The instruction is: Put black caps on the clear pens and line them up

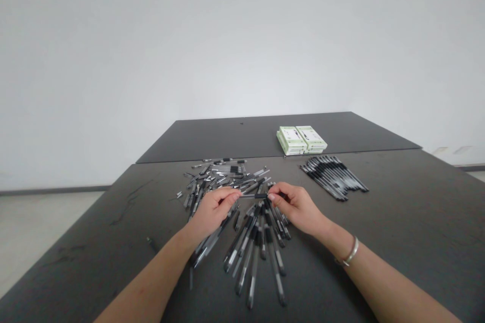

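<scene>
A pen (253,196) with a clear barrel and a black grip is held level above a heap of pen parts. My left hand (214,208) pinches its left end, and my right hand (294,206) pinches the other end, beside the black grip. Fingertips hide both ends of the pen. Below the hands, several pens (250,257) with black grips fan out toward me on the dark table. Around and behind my left hand lies a pile of loose pens and parts (223,174).
Two stacks of green-and-white boxes (301,140) stand at the back right. A row of pens (334,176) lies side by side right of my right hand. A small dark piece (151,243) lies left of my left forearm. The dark table (409,212) has a seam across it.
</scene>
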`<state>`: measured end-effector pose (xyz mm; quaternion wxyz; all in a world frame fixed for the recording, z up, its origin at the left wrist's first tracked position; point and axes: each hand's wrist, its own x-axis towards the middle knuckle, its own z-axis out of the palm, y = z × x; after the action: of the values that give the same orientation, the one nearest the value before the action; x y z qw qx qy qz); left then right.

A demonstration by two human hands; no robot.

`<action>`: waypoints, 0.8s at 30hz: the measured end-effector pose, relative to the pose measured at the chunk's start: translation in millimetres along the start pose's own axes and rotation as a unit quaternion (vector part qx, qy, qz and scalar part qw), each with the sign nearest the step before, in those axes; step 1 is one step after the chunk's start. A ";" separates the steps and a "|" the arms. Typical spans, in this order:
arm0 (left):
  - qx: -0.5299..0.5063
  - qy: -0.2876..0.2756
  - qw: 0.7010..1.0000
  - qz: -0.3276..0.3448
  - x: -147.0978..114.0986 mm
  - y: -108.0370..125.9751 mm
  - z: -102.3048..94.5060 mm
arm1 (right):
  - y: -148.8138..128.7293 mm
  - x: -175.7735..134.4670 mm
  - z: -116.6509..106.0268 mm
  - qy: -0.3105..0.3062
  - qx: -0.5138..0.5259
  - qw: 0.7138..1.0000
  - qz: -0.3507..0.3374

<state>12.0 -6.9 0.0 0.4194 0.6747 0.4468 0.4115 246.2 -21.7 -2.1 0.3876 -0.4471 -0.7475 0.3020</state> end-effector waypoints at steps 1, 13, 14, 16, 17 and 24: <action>0.004 -0.009 1.000 -0.001 0.2 -0.3 -0.1 | 0.2 -0.1 0.5 0.001 0.005 1.000 0.001; -0.102 -0.009 0.993 -0.058 2.2 -11.3 -1.4 | -2.7 9.9 -2.9 0.072 0.454 0.881 0.112; -0.106 -0.010 0.993 -0.057 2.3 -12.1 -1.6 | -3.2 10.3 -3.1 0.070 0.463 0.877 0.113; -0.110 -0.012 0.992 -0.054 2.2 -13.6 -1.9 | -3.3 10.3 -2.1 0.067 0.468 0.874 0.114; -0.111 -0.012 0.992 -0.053 2.1 -14.2 -2.0 | -3.0 10.2 -1.0 0.067 0.466 0.875 0.114; -0.112 -0.012 0.992 -0.050 1.5 -15.9 -2.0 | 2.9 7.1 7.4 0.060 0.414 0.905 0.081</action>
<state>6.5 -1.1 -13.9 0.5177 0.6054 0.4258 0.4292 239.1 -14.9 -6.0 0.5562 -0.3223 -0.4921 0.5871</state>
